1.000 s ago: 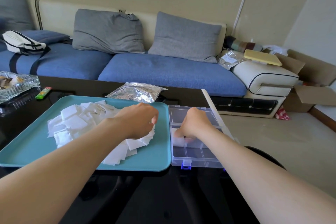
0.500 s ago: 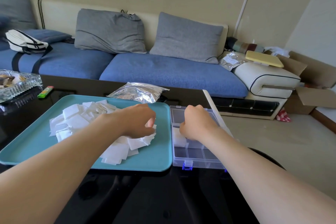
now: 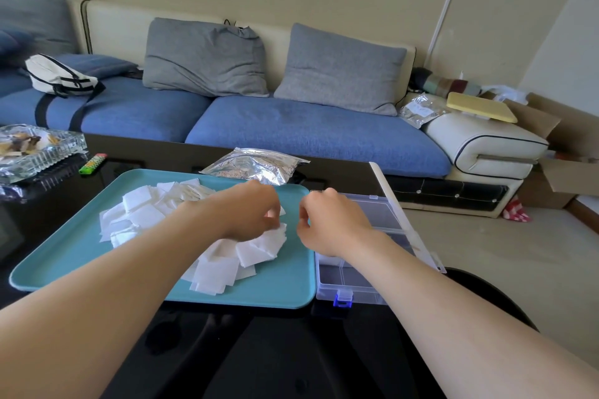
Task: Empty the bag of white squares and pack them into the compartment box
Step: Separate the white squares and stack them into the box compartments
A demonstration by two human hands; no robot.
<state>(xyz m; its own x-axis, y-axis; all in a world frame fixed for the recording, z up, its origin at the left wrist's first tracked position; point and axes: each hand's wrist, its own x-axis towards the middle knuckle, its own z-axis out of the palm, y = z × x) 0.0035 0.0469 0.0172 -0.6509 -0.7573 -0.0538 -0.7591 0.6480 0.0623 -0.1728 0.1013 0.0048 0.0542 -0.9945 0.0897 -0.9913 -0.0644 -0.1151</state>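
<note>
The right hand (image 3: 327,220) is back from the compartment box (image 3: 353,282), curled and empty, near the left hand (image 3: 249,207) on the white squares (image 3: 142,214); I cannot tell its grasp; another handful seems due

A green lighter (image 3: 93,164) lies beside a glass dish (image 3: 39,152).

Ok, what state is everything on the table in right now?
compartment box, lid open, front compartments empty.
white squares, heaped loose on the teal tray.
foil bag, lying flat behind the tray.
left hand, curled over the heap; hold unclear.
right hand, fingers curled, holding nothing.
</note>
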